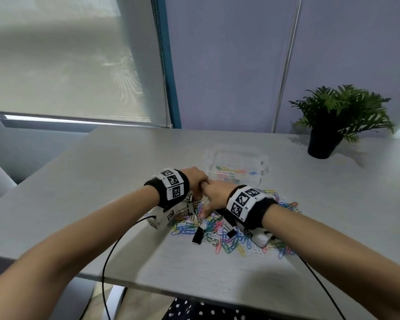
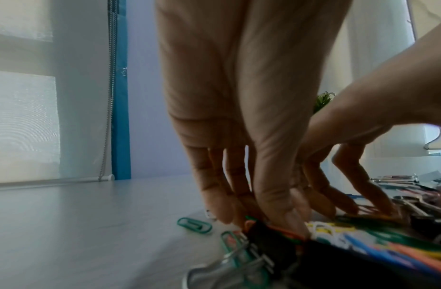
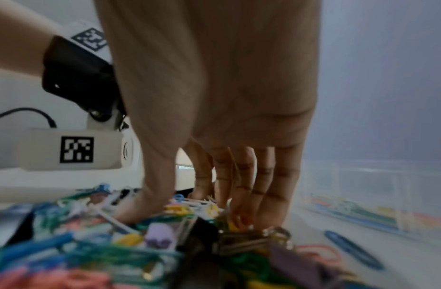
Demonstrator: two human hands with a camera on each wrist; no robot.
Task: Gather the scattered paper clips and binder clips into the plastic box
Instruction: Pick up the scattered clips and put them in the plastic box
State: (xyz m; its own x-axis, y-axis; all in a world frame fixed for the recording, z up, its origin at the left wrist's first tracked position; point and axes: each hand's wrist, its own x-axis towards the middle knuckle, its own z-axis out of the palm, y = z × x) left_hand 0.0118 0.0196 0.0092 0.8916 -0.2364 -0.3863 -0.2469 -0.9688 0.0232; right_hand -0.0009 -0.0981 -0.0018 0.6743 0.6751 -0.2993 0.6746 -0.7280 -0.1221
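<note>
At the middle of the frame, the left hand [image 1: 195,179] and the right hand [image 1: 214,196] are pressing straight fingers into the paper clips [image 1: 226,236], probably for scooping them together. The plastic box [image 1: 237,168] is waiting just above, partly filled.

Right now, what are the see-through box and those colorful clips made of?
The plastic box looks like clear, glossy plastic: the clips inside show through its walls. The paper clips seem to be bent wire with a bright colored coating. The binder clip looks black with shiny silver handles, probably metal.
</note>
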